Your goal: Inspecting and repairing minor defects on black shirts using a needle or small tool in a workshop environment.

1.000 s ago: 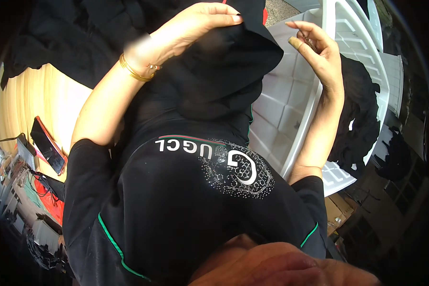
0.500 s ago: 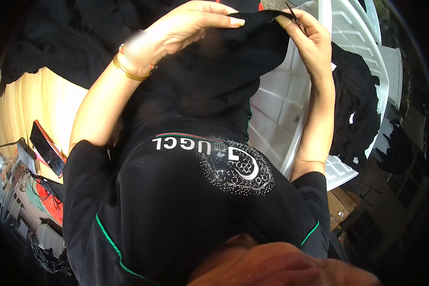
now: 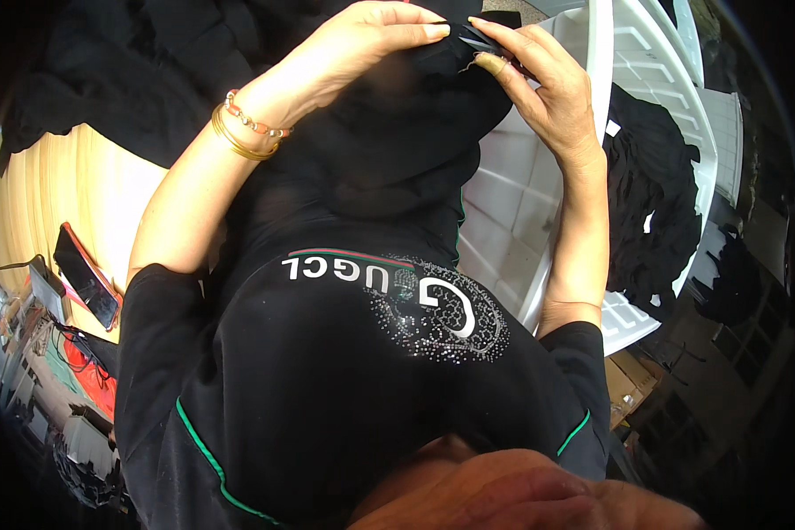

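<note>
My left hand [image 3: 353,53] pinches the edge of a black cloth [image 3: 397,106] between thumb and fingers at the top of the view. The cloth hangs over my lap. Close by, my right hand [image 3: 543,84] is closed around small dark thread snips [image 3: 477,41], their blades pointing left at the cloth edge beside my left fingertips. A thin light thread [image 3: 470,64] shows by the right thumb tip. The handles of the snips are mostly hidden within the right hand.
A white plastic crate [image 3: 602,53] stands to my right, with a heap of black cloth [image 3: 654,190] beyond its near wall. On the left, a phone [image 3: 87,276] lies on a pale wooden tabletop [image 3: 71,172]. More black fabric [image 3: 88,79] covers the far left.
My right hand has moved left and slightly down. It has let go of the cloth edge, and the snips now point toward my left fingertips. The left hand keeps its pinch.
</note>
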Demonstrator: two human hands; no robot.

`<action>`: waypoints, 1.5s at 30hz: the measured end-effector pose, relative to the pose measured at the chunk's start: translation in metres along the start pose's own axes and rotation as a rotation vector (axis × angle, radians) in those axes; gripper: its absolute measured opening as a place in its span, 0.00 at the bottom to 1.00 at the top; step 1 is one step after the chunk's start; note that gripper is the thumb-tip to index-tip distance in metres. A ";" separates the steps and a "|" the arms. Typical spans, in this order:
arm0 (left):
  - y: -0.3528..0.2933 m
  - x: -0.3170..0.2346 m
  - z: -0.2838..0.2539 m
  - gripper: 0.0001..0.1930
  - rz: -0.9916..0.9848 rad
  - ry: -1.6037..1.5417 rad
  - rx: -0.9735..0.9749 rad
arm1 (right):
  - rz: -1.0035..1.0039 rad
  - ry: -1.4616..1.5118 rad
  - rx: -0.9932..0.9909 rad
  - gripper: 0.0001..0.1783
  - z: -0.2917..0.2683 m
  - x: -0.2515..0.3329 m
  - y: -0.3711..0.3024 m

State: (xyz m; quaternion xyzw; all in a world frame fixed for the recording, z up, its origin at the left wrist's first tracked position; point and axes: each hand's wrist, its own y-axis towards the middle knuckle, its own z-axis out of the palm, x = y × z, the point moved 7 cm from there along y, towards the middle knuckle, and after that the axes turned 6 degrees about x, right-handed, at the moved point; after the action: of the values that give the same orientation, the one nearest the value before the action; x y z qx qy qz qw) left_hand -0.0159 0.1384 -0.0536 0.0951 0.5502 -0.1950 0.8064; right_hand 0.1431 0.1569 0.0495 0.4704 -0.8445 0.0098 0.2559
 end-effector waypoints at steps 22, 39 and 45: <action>0.000 -0.002 0.019 0.13 -0.075 0.023 0.049 | 0.320 0.476 0.066 0.09 0.013 -0.054 -0.020; 0.006 0.007 0.010 0.08 -0.125 -0.054 -0.028 | 0.038 0.147 0.003 0.19 -0.007 -0.011 -0.001; 0.003 0.005 0.014 0.08 -0.085 -0.054 0.012 | 0.056 0.128 0.081 0.20 0.006 -0.018 -0.004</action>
State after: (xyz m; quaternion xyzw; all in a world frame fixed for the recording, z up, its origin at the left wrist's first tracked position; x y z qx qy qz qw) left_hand -0.0010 0.1347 -0.0533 0.0712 0.5305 -0.2348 0.8114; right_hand 0.1516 0.1669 0.0356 0.4549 -0.8382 0.0810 0.2897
